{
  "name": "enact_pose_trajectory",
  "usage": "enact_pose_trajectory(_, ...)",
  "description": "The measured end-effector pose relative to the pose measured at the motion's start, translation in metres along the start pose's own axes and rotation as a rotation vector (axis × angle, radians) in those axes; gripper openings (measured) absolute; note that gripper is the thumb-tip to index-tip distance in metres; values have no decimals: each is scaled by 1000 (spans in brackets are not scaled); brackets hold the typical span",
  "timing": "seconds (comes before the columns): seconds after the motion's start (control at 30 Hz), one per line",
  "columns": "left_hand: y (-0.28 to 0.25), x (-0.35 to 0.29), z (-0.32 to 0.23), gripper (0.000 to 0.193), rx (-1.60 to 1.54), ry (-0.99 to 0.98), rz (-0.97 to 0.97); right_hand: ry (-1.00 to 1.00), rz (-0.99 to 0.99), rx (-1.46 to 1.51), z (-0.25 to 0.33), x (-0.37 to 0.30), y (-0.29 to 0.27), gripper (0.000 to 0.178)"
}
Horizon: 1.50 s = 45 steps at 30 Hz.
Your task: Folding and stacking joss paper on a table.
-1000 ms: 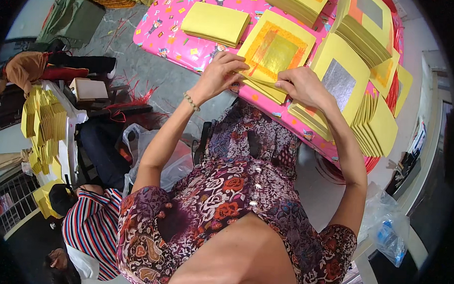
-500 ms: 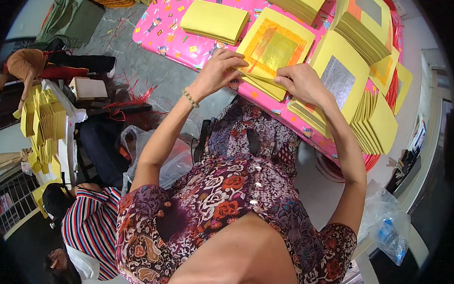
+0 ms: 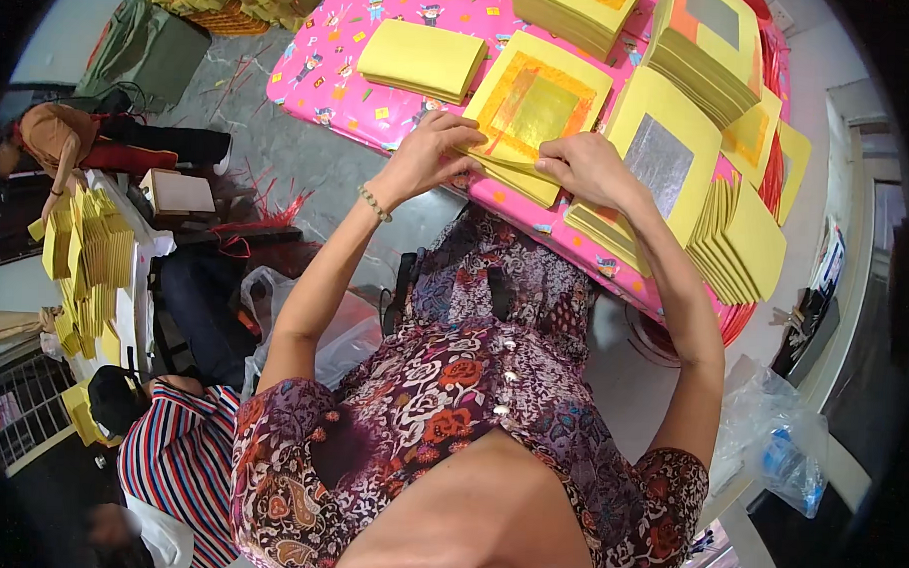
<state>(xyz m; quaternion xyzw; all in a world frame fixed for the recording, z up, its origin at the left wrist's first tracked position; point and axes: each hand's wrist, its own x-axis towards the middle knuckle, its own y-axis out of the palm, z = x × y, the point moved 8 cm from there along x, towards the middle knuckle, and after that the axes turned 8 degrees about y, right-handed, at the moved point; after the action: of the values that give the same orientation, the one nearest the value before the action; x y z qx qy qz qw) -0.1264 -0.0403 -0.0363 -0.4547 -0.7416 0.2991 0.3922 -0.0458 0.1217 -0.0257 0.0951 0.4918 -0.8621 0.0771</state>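
A yellow paper sheet with an orange square and gold foil in its middle lies on the pink patterned tablecloth, on top of more yellow paper. Its near edge is bent up into a narrow fold. At that edge's left corner, my left hand pinches the paper between thumb and fingers. My right hand grips the same edge farther right, thumb pressed on the fold and fingers curled. Below the hands, yellow layers stick out near the table's front edge. A stack of folded yellow paper sits just beyond my left hand.
Right of my hands lie yellow sheets with silver foil, a tall stack and fanned folded papers. Red strings hang along the table's right side. At left, a person in brown and another in stripes are near yellow bundles.
The view has shifted slightly, so the table sits a little lower at its far side. Both hands stay at the sheet's near edge; the raised fold now lies flatter under the right thumb.
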Motion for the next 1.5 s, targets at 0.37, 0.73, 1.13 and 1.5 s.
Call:
enact_pose_trajectory(0.37, 4, 7, 3, 29, 8, 1, -14, 23, 10, -62, -5, 6, 1, 28)
enact_pose_trajectory(0.73, -6, 29, 4, 21, 173, -41, 69, -73, -212, -89, 17, -7, -2, 29)
enact_pose_trajectory(1.13, 7, 65, -41, 65, 249, 125, -146, 266, -376, -35, -66, 47, -82, 24)
enact_pose_trajectory(1.5, 45, 80, -23, 70, 422, 18, -40, 268, -430, -318, -71, 78, -84, 23)
